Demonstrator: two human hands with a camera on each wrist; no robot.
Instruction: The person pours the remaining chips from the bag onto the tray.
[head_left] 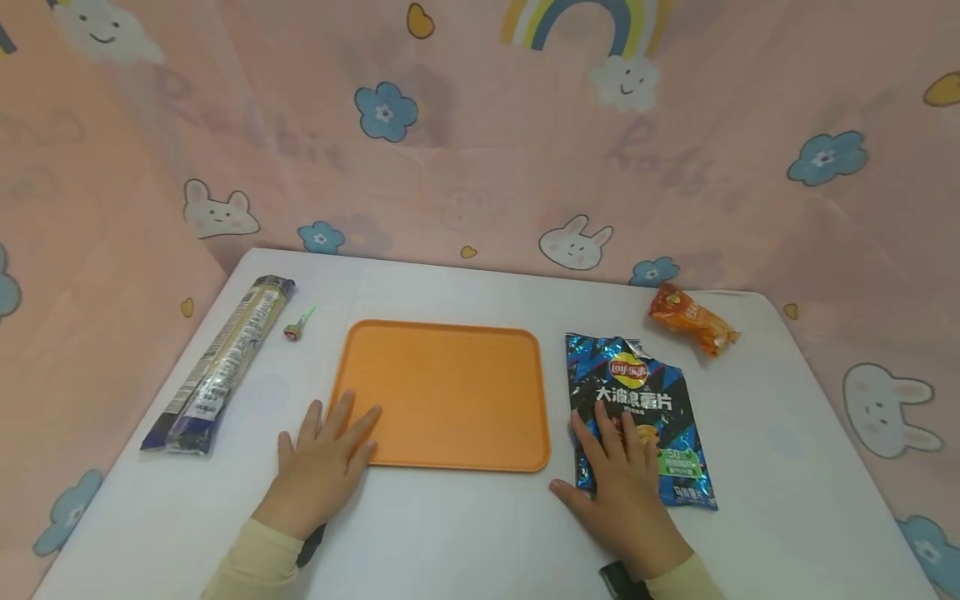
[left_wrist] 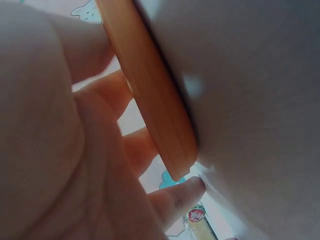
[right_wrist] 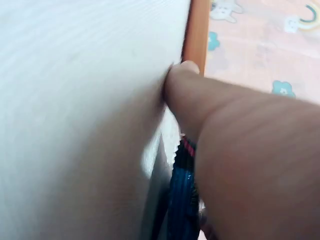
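An orange tray [head_left: 450, 392] lies flat in the middle of the white table. Fingers spread, my left hand [head_left: 322, 467] rests over its near left corner; in the left wrist view several fingers reach over the tray's edge [left_wrist: 155, 95]. To the right, a blue and black potato chip bag [head_left: 678, 417] lies face up with a torn-looking top corner. My right hand [head_left: 622, 492] lies with straight, spread fingers on the bag's lower left part, covering some of its print. Its thumb [right_wrist: 185, 85] is out to the side, on the white tabletop.
A long, shiny packet [head_left: 225, 367] with dark ends lies along the table's left side. Beside it is a small lollipop [head_left: 294, 331] with a green stick. An orange snack packet [head_left: 693, 319] sits at the back right. Patterned pink cloth [head_left: 480, 167] surrounds the table.
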